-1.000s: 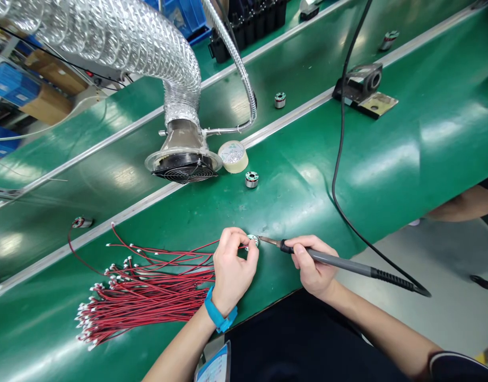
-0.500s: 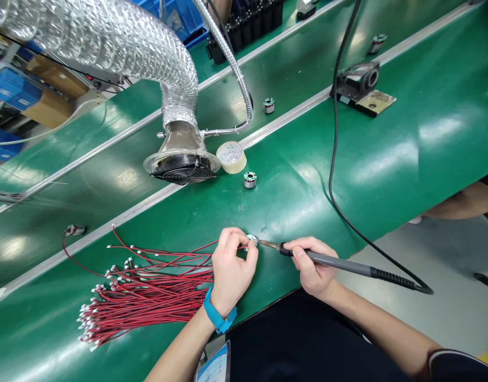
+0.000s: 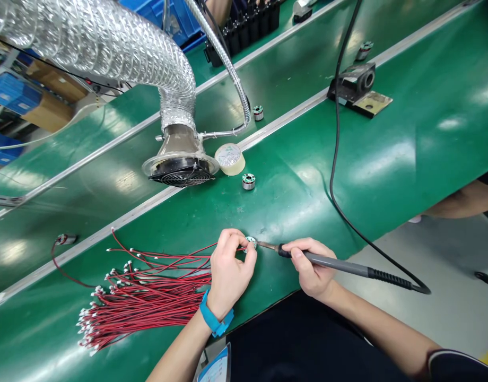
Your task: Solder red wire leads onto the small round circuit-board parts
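My left hand [image 3: 231,268], with a blue band at the wrist, pinches a red wire against a small round part with a green-and-white board [image 3: 251,243]. My right hand [image 3: 313,265] grips a grey soldering iron [image 3: 343,265] like a pen, and its tip meets the right side of that board. To the left of my left hand lies a bundle of red and black wires [image 3: 148,300] with white connectors. A similar round motor part [image 3: 248,181] stands upright on the green mat, beyond my hands.
A fume extractor [image 3: 181,159] on a silver duct hangs at upper left, beside a tape roll [image 3: 230,159]. An iron stand [image 3: 359,90] sits at upper right. A black cable [image 3: 332,175] crosses the mat. More motor parts [image 3: 258,112] lie on the strip behind the rail.
The motor parts on the strip behind the rail have shifted left, one trailing its red wire. Both hands and the iron hold nearly the same pose at the board.
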{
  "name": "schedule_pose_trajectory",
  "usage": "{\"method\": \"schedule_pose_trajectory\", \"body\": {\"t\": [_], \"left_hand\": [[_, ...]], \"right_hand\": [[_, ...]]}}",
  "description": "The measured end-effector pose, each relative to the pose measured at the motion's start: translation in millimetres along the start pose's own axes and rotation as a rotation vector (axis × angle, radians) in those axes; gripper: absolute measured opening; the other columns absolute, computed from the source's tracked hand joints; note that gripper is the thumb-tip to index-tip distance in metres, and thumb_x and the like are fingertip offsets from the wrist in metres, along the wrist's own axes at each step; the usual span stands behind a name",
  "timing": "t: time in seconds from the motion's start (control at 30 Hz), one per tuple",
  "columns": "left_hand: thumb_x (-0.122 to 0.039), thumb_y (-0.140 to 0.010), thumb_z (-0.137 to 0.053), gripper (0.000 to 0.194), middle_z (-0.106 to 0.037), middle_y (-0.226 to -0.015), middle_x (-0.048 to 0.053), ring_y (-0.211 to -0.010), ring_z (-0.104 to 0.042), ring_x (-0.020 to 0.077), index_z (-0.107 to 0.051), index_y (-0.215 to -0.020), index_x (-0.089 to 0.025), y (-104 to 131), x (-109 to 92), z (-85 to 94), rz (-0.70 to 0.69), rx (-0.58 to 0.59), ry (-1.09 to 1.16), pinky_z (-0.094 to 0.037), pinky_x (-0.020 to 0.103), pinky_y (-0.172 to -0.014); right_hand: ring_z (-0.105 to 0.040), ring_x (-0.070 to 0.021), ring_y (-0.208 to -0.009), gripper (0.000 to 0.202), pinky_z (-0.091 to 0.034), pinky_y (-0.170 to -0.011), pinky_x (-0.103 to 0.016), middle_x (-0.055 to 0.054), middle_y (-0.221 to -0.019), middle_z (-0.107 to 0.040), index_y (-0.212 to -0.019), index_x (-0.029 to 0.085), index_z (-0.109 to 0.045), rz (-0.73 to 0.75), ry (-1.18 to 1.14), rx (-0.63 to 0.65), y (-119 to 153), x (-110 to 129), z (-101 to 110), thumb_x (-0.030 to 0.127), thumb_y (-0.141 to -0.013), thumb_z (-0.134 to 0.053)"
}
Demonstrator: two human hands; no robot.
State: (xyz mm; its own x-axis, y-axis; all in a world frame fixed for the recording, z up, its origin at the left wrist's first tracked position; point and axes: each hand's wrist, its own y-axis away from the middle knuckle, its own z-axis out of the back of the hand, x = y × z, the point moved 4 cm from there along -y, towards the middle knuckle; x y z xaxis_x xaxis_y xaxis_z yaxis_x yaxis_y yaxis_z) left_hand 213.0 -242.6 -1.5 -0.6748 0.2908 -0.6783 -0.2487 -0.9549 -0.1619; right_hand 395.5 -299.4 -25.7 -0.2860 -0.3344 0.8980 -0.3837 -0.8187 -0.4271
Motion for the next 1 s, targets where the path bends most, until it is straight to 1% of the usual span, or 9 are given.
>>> {"method": "schedule_pose_trajectory", "body": {"t": [0.17,0.33,0.5,0.67,0.8,1.0], "left_hand": [[-0.018,-0.095,-0.064,0.015,-0.061,-0.098,0.004,-0.09,-0.066,0.0159,-0.058,-0.081,-0.02,-2.3,0.9,2.5,0.005,0.044,0.002,-0.051,0.025,-0.069],[-0.018,-0.095,-0.064,0.015,-0.06,-0.097,0.003,-0.089,-0.065,0.0159,-0.058,-0.082,-0.021,-5.0,1.3,4.0,-0.005,0.084,0.001,-0.05,0.026,-0.073],[-0.019,-0.096,-0.064,0.016,-0.06,-0.096,0.002,-0.086,-0.064,0.0158,-0.057,-0.082,-0.021,-7.1,2.1,5.0,-0.004,0.109,-0.021,-0.05,0.029,-0.079],[-0.021,-0.096,-0.063,0.016,-0.06,-0.095,0.002,-0.084,-0.065,0.0156,-0.057,-0.082,-0.021,-9.0,3.4,5.3,0.005,0.138,-0.045,-0.049,0.029,-0.08],[-0.022,-0.096,-0.063,0.015,-0.061,-0.096,0.002,-0.083,-0.065,0.0156,-0.059,-0.082,-0.021,-10.7,3.9,5.7,0.009,0.165,-0.063,-0.05,0.03,-0.08],[-0.022,-0.096,-0.063,0.016,-0.062,-0.094,0.002,-0.082,-0.065,0.0159,-0.059,-0.081,-0.021,-12.1,3.3,6.8,-0.002,0.165,-0.068,-0.051,0.03,-0.079]], "right_hand": [[-0.073,-0.0116,-0.063,0.017,-0.056,-0.062,-0.022,0.003,-0.077,-0.078,-0.086,0.023,-0.072,0.048,0.025,0.041,-8.2,6.3,-2.6,0.016,-0.095,-0.059],[-0.073,-0.0123,-0.064,0.017,-0.057,-0.064,-0.024,0.003,-0.078,-0.078,-0.087,0.023,-0.073,0.042,0.021,0.046,-3.0,2.5,-1.0,0.018,-0.096,-0.059],[-0.074,-0.0149,-0.066,0.017,-0.057,-0.062,-0.026,0.002,-0.079,-0.078,-0.092,0.025,-0.075,-0.029,-0.013,-0.005,6.1,-6.1,1.4,0.019,-0.096,-0.06],[-0.07,-0.0134,-0.059,0.017,-0.057,-0.06,-0.026,0.002,-0.076,-0.077,-0.09,0.024,-0.075,-0.022,-0.004,-0.005,3.0,-3.2,0.7,0.019,-0.096,-0.059],[-0.067,-0.0138,-0.053,0.018,-0.057,-0.058,-0.028,0.002,-0.072,-0.075,-0.088,0.024,-0.075,-0.014,0.004,-0.019,-0.6,-0.6,1.4,0.021,-0.096,-0.059],[-0.07,-0.0171,-0.056,0.019,-0.057,-0.054,-0.03,-0.001,-0.068,-0.073,-0.089,0.024,-0.076,-0.056,0.013,-0.041,5.9,-6.6,0.5,0.027,-0.098,-0.059]]}}
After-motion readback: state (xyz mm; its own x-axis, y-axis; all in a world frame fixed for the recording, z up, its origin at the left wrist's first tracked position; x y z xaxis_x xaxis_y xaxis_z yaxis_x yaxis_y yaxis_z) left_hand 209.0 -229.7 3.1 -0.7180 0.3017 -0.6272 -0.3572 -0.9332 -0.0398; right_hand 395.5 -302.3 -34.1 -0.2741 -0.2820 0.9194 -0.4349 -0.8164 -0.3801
